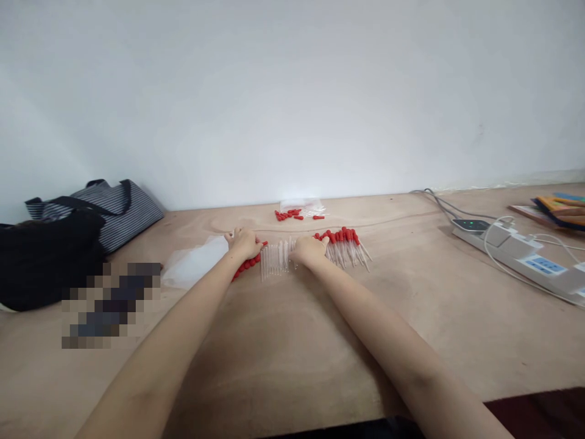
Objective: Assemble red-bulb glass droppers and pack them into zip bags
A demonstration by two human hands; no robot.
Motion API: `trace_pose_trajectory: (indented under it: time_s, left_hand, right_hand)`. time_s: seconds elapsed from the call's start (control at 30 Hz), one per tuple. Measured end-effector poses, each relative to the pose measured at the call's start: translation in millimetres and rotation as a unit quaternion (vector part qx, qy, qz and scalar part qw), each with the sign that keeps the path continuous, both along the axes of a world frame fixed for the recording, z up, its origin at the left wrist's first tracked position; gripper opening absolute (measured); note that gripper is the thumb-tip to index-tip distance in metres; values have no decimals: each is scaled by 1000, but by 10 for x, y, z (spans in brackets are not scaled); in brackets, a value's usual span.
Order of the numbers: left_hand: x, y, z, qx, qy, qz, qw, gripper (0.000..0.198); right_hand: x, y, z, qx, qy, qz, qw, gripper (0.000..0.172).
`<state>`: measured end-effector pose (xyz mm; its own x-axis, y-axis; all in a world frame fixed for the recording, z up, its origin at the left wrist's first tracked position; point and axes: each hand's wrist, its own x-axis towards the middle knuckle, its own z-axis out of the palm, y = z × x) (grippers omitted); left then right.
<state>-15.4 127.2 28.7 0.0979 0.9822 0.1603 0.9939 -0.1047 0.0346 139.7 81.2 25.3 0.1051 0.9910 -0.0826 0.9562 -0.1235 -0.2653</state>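
Observation:
Both my arms reach far forward over a wooden table (292, 353). My left hand (244, 243) rests with curled fingers on a row of red-capped droppers (249, 264) at the left end of a line of clear glass tubes (275, 258). My right hand (309, 250) lies closed at the right end of those tubes, beside a fanned pile of red-capped droppers (347, 244). What the fingers pinch, if anything, is too small to make out. A clear plastic bag (194, 263) lies just left of my left hand.
Loose red caps and a small clear bag (299, 210) lie near the wall. A striped bag (107, 210) and a black bag (43, 259) sit at the left. A power strip (525, 256) with cables and a stack of coloured books (555, 210) occupy the right.

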Motion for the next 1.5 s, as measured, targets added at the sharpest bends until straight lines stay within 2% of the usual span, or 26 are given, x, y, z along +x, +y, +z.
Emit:
trace_pose_trajectory:
  time_s: [0.13,0.27,0.33,0.4,0.53,0.63,0.73,0.93,1.03,1.17,1.3,1.5]
  left_hand:
    - [53,-130,60,59,-21,-18,998,18]
    - [89,-505,53,87,-44,-76,992,16]
    - [80,-751,-11,97,-76,-157,980,14]
    - [60,-981,-97,101,-93,-222,965,11]
    - [34,-1261,-241,83,-122,-253,956,7]
    - [39,-1315,-290,65,-136,-259,954,8]
    - [52,-1318,-310,45,-147,-252,955,12]
    - [69,-1296,-336,-14,-166,-227,959,21]
    - [98,-1273,-345,-16,-173,-215,961,19]
    - [184,-1288,-328,-2,-190,-216,958,16]
    - [244,-1353,-325,8,-217,-205,954,13]
    - [229,-1379,-370,-4,-239,-206,949,13]
  right_hand:
    - [17,4,32,2,12,2,1000,17]
    - [148,-136,70,45,24,23,998,23]
    - [288,-285,50,78,38,58,995,26]
    - [467,-473,-15,142,82,144,976,22]
    - [826,-850,-217,186,113,212,953,21]
    - [997,-1028,-335,202,116,245,941,21]
    - [1071,-1085,-386,200,117,246,941,21]
    - [1031,-1018,-357,169,131,220,952,15]
    - [957,-956,-325,151,135,207,957,23]
    - [867,-903,-321,128,128,208,961,14]
    - [815,-949,-343,166,111,210,957,11]
    - [721,-1061,-318,218,151,218,939,11]
